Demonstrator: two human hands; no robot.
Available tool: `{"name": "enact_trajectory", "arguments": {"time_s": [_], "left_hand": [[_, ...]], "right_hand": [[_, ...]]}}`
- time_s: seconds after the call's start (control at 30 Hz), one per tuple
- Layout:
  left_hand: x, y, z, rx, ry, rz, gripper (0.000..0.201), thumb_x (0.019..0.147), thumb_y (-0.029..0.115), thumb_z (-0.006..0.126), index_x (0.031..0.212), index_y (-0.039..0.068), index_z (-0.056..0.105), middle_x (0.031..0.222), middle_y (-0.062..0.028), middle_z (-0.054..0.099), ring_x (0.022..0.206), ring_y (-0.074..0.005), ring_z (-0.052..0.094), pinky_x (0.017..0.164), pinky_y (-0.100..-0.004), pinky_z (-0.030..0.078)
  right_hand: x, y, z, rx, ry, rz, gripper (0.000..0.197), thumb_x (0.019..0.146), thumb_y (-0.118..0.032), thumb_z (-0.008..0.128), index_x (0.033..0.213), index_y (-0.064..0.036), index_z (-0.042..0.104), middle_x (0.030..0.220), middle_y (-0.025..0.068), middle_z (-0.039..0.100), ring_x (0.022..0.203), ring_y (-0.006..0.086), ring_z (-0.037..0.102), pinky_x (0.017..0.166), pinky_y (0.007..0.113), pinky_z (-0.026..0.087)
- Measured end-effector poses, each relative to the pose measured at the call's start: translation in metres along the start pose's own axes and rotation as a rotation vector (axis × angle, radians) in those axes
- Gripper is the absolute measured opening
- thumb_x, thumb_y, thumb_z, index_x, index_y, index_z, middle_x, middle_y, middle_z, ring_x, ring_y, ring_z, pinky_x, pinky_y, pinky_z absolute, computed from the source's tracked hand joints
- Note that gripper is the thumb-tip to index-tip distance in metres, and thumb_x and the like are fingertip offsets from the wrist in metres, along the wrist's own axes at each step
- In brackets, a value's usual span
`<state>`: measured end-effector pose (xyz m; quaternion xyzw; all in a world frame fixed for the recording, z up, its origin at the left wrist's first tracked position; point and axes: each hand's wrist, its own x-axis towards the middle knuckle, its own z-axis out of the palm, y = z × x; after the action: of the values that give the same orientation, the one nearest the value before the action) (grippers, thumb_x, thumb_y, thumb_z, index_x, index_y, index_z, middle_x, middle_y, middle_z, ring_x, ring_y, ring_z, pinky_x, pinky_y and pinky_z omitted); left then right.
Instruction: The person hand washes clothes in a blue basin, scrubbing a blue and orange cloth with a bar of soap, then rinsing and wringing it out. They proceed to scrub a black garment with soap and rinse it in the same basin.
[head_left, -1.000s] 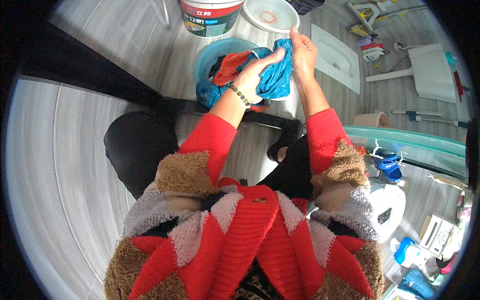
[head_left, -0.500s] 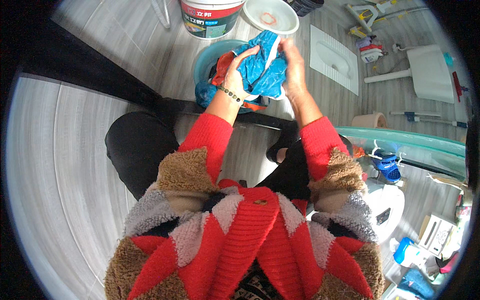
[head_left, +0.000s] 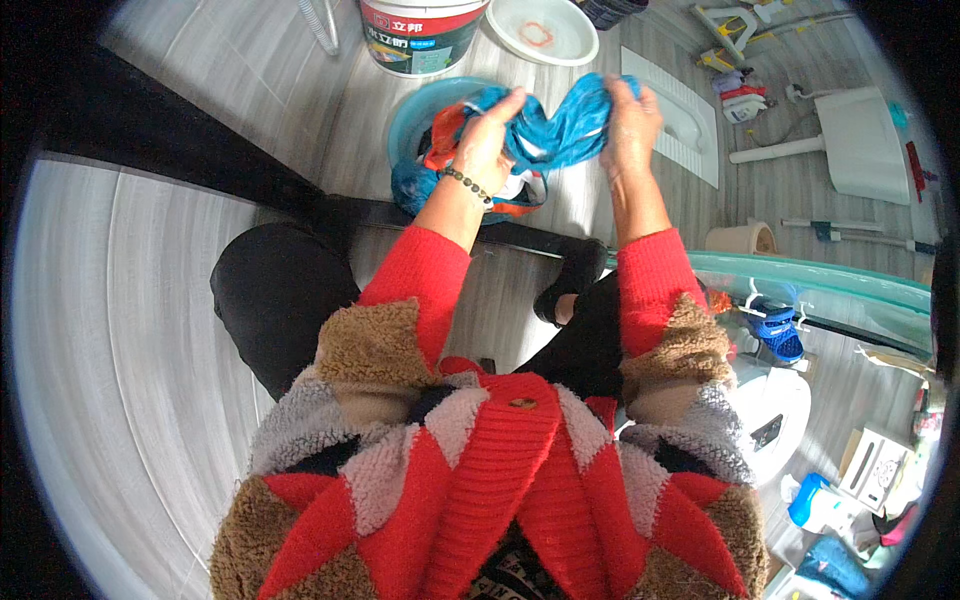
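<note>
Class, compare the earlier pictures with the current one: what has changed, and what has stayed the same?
The right hand has moved rightward, away from the left hand, so the blue cloth, bunched up before, now sags between them. Neither hand has visibly let go. The light-blue basin, bucket and white bowl stayed put.

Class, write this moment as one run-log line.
left hand: holding blue cloth | right hand: holding same cloth | basin: orange cloth inside

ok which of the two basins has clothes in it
The light blue basin, nearer the left hand: crumpled clothes lie in it, while the white basin beside the bucket shows only a reddish mark.
</note>
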<state>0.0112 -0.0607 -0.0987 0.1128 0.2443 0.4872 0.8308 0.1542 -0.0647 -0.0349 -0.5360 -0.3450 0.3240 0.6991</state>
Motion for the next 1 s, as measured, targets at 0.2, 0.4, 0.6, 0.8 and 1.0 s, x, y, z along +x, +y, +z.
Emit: {"name": "enact_trajectory", "arguments": {"time_s": [0.2, 0.4, 0.6, 0.8, 1.0], "left_hand": [[-0.005, -0.004, -0.008, -0.310, -0.174, -0.227, 0.023, 0.088, 0.032, 0.056, 0.090, 0.009, 0.057, 0.081, -0.0055, 0.062, 0.085, -0.0225, 0.061, 0.083, -0.0414, 0.049], [-0.004, -0.032, 0.008, -0.231, -0.006, -0.068, 0.014, 0.086, 0.017, 0.054, 0.077, 0.008, 0.060, 0.078, -0.0022, 0.061, 0.067, -0.0142, 0.060, 0.065, -0.0302, 0.052], [-0.003, -0.017, -0.012, -0.316, -0.477, -0.036, 0.023, 0.090, 0.026, 0.049, 0.081, 0.007, 0.056, 0.080, -0.0091, 0.060, 0.078, -0.0195, 0.060, 0.077, -0.0350, 0.049], [-0.010, -0.019, 0.019, -0.128, 0.140, -0.074, 0.023, 0.091, 0.030, 0.053, 0.094, 0.008, 0.060, 0.093, -0.0072, 0.065, 0.085, -0.0223, 0.064, 0.079, -0.0392, 0.052], [-0.017, 0.019, 0.018, -0.267, -0.123, 0.088, 0.038, 0.095, 0.030, 0.042, 0.123, 0.006, 0.051, 0.116, -0.0109, 0.058, 0.109, -0.0259, 0.054, 0.099, -0.0456, 0.038]], "right_hand": [[-0.086, -0.028, 0.041, -0.678, -0.508, -0.812, 0.019, 0.062, -0.017, 0.068, 0.074, -0.0079, 0.056, 0.075, 0.0099, 0.057, 0.075, 0.0285, 0.056, 0.069, 0.040, 0.045], [-0.052, -0.012, 0.041, -0.761, -0.159, -0.280, 0.017, 0.063, -0.019, 0.065, 0.067, -0.0058, 0.054, 0.061, 0.0134, 0.053, 0.057, 0.0294, 0.054, 0.055, 0.040, 0.046], [-0.082, 0.007, 0.035, -0.778, -0.463, -0.736, 0.018, 0.063, -0.017, 0.063, 0.065, -0.0046, 0.051, 0.062, 0.0171, 0.051, 0.061, 0.0369, 0.056, 0.057, 0.042, 0.046], [0.005, 0.043, -0.001, -1.018, -0.075, -0.134, 0.031, 0.068, -0.029, 0.067, 0.080, -0.0008, 0.061, 0.070, 0.0183, 0.062, 0.068, 0.0348, 0.061, 0.064, 0.043, 0.048], [-0.017, 0.019, -0.006, -0.283, -0.337, 0.116, 0.062, 0.085, -0.041, 0.060, 0.129, -0.0002, 0.043, 0.124, 0.0160, 0.051, 0.115, 0.0256, 0.047, 0.096, 0.037, 0.036]]}}
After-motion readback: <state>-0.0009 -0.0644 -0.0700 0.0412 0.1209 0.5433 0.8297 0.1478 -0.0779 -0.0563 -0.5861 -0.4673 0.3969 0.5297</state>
